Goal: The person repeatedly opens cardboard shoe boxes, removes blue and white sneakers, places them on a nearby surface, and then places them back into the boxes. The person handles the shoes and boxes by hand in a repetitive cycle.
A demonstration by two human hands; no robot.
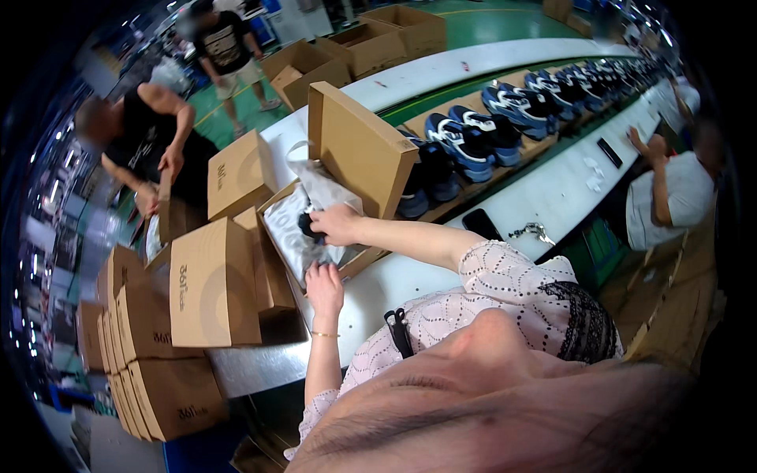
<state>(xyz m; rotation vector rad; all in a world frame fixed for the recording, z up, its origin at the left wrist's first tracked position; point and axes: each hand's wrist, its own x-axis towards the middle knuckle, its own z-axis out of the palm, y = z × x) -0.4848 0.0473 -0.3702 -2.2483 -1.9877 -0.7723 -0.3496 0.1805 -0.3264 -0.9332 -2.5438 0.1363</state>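
Observation:
An open brown shoe box [359,150] with its lid raised stands on the white table [552,193]. White wrapping paper [315,189] lines it. My right hand [335,223] reaches into the box and presses on a dark shoe [309,228] lying in the paper. My left hand [324,288] rests on the box's near edge, fingers flat on the paper. Whether the left hand grips anything I cannot make out.
Closed brown boxes [213,284] are stacked at the left, with more [169,394] lower down. Blue and black sneakers [489,126] run in a row on the conveyor. A phone [481,225] and keys [532,232] lie on the table. Other people work at left and right.

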